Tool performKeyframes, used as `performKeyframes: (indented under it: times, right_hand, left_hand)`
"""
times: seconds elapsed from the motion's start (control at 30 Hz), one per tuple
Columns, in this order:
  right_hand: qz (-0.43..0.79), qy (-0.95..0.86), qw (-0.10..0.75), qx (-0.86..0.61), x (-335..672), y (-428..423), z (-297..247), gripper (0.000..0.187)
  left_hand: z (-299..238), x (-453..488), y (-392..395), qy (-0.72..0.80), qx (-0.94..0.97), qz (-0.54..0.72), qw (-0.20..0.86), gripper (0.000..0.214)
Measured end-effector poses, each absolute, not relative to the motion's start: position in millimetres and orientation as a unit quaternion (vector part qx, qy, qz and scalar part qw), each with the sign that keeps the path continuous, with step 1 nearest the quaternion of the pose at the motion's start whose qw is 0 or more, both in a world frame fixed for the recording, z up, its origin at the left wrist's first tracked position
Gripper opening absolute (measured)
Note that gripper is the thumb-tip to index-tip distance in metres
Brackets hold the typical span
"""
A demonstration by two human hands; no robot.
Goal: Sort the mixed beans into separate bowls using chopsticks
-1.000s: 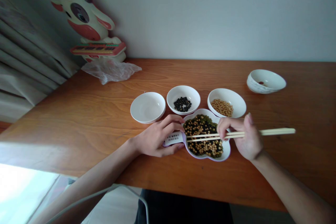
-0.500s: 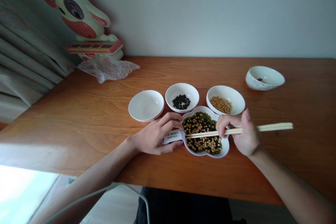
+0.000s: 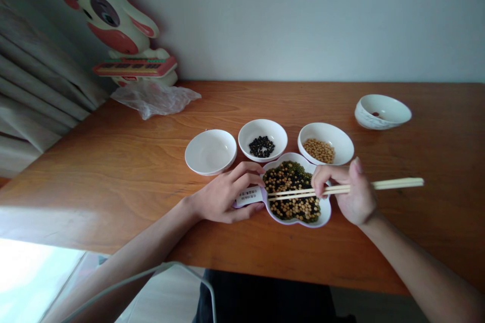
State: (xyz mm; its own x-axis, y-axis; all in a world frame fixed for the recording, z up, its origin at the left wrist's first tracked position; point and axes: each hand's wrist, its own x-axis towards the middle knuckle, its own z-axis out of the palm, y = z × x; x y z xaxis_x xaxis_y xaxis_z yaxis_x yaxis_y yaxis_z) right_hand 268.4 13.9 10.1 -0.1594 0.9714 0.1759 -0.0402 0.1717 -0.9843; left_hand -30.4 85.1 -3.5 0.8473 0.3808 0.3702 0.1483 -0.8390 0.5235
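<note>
My left hand (image 3: 220,196) is closed around the short handle of a flower-shaped dish (image 3: 326,216), white with a lilac edge. A printed label (image 3: 249,196) shows on the handle between thumb and fingers. Mixed beans (image 3: 293,181) in yellow, black and green cover the dish's bottom. My right hand (image 3: 354,194) grips a pair of pale chopsticks (image 3: 397,183) over the dish's right side. Their tips point left and lie among the beans near the handle, slightly apart. Whether a bean is between the tips, I cannot tell.
Behind the dish stand a bare white bowl (image 3: 210,151), a bowl with black beans (image 3: 281,136) and a bowl with yellow beans (image 3: 344,144). Farther right is a patterned bowl (image 3: 394,111). A cow toy (image 3: 125,25) and a plastic bag (image 3: 159,100) sit back left. A cable (image 3: 113,287) crosses my left forearm.
The chopstick tips have spread a little farther apart. Both hands, the dish and the bowls stay in nearly the same places.
</note>
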Motion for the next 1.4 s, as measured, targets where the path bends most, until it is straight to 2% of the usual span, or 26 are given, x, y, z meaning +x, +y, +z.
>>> performKeyframes:
  times: [0.47, 1.4]
  right_hand:
    - [0.489, -0.567, 0.529, -0.398, 270.0, 13.1, 6.8, 0.080]
    - [0.447, -0.622, 0.488, -0.418, 272.6, 12.7, 17.4, 0.076]
  left_hand:
    - [-1.6, -31.5, 83.3, 0.161, 0.926, 0.218, 0.263, 0.045]
    - [-4.0, -28.3, 82.2, 0.158, 0.918, 0.227, 0.284, 0.048]
